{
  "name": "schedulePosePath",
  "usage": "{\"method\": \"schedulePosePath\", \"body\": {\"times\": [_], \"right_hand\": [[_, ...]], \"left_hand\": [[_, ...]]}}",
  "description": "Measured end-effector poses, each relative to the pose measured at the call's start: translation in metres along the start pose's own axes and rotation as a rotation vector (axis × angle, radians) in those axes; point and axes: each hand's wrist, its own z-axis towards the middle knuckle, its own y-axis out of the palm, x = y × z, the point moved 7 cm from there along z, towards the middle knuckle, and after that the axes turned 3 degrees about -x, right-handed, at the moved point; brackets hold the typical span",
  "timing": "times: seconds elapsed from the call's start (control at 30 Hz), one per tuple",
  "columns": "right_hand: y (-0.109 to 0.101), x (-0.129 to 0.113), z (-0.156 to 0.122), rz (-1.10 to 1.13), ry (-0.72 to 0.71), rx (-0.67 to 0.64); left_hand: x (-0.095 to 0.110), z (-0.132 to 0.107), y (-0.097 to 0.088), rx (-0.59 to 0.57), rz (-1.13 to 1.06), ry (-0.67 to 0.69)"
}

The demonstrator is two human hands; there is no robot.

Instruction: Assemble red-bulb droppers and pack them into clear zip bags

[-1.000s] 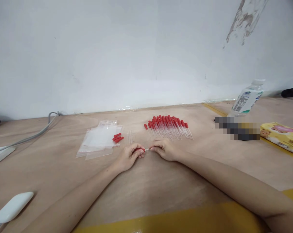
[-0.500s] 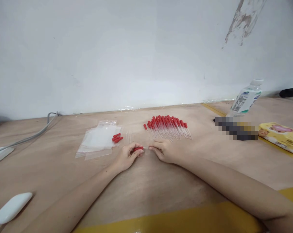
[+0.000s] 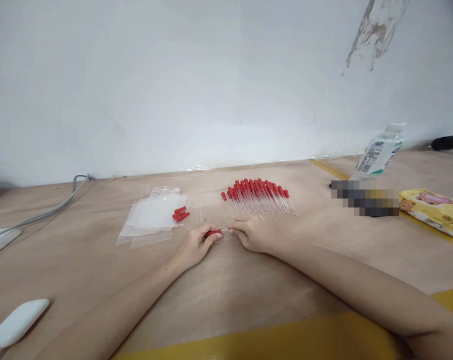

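My left hand (image 3: 196,244) pinches a red rubber dropper bulb (image 3: 213,233) between thumb and fingers. From the bulb's right end runs a thin clear dropper tube (image 3: 225,230), its far part gripped by my right hand (image 3: 253,234) and hidden there. Bulb and tube lie in one line; how far the tube sits inside the bulb I cannot tell. Just beyond my hands a few loose clear tubes (image 3: 198,214) rest on the table. Several loose red bulbs (image 3: 180,214) lie on clear zip bags (image 3: 151,215) to the left. Behind my right hand spreads a fan of red-topped droppers (image 3: 260,195).
At the right stand a tilted-looking plastic bottle (image 3: 380,152), a partly blurred dark object (image 3: 376,207) and a yellow wipes pack (image 3: 432,210). A grey cable (image 3: 61,205) and a white object (image 3: 19,320) are at the left. A white wall (image 3: 173,90) closes the table's back.
Both hands keep their grip on the bulb and tube. The bulb end has dipped slightly toward me, and the fingers have shifted a little.
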Motion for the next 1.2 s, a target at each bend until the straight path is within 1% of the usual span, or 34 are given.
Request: {"method": "schedulePosePath", "body": {"times": [0.1,0.23,0.3,0.37,0.43,0.53,0.63,0.77,0.93,1.0,1.1,1.2], "right_hand": [[-0.002,-0.006,-0.001,-0.078,-0.021,0.004],[-0.007,-0.001,-0.001,0.065,-0.047,-0.016],[-0.01,0.005,-0.001,0.125,-0.041,0.015],[-0.011,0.01,-0.001,0.133,-0.046,0.069],[-0.009,0.011,-0.002,0.114,-0.086,0.104],[-0.005,0.005,-0.005,0.052,-0.176,0.124],[-0.002,0.002,-0.008,-0.028,-0.208,0.123],[0.001,-0.002,-0.008,-0.079,-0.195,0.113],[0.003,-0.007,-0.006,-0.089,-0.13,0.079],[0.004,-0.006,-0.004,-0.052,-0.09,0.043],[0.007,-0.006,-0.001,0.064,-0.051,-0.054],[0.003,-0.007,0.002,0.15,0.007,-0.124]], "left_hand": [[0.005,0.0,-0.003,0.038,0.107,0.059],[0.012,0.001,-0.011,0.085,0.198,0.139],[0.013,0.002,-0.017,0.143,0.225,0.151],[0.014,0.003,-0.021,0.169,0.233,0.154],[0.014,0.004,-0.021,0.154,0.211,0.146],[0.01,0.004,-0.017,0.09,0.165,0.105],[0.007,0.003,-0.013,0.044,0.138,0.078],[0.008,0.002,-0.011,0.024,0.124,0.081],[0.016,0.001,-0.011,0.043,0.177,0.155],[0.019,0.001,-0.012,0.044,0.203,0.199],[0.022,0.001,-0.01,0.015,0.267,0.279],[0.022,0.002,-0.009,-0.006,0.334,0.346]]}}
